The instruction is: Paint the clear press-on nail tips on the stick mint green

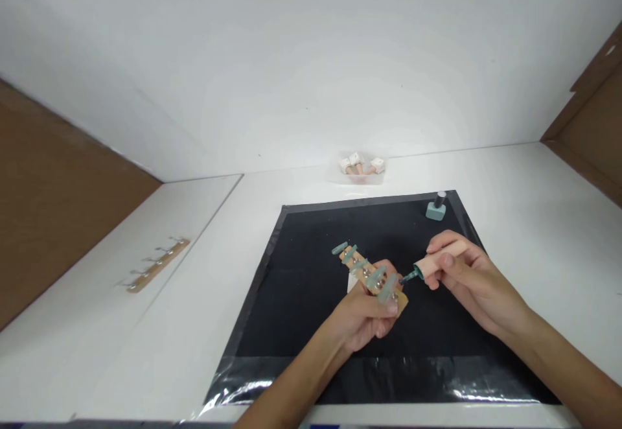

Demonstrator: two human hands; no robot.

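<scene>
My left hand is closed around a wooden nail display stand, tilted above the black mat. Several long grey-green false nails sit on its metal holders. Part of a white object shows behind that hand, mostly hidden. In my right hand is a nail polish brush with a pale pink handle, gripped between thumb and fingers. Its dark green bristles point left, close to the nearest false nail; whether they touch anything I cannot tell.
A grey-green polish bottle with a dark cap stands on the black mat at the back right. Behind the mat, a clear box holds several small bottles. Another wooden stand with clear nails lies on the white table at left.
</scene>
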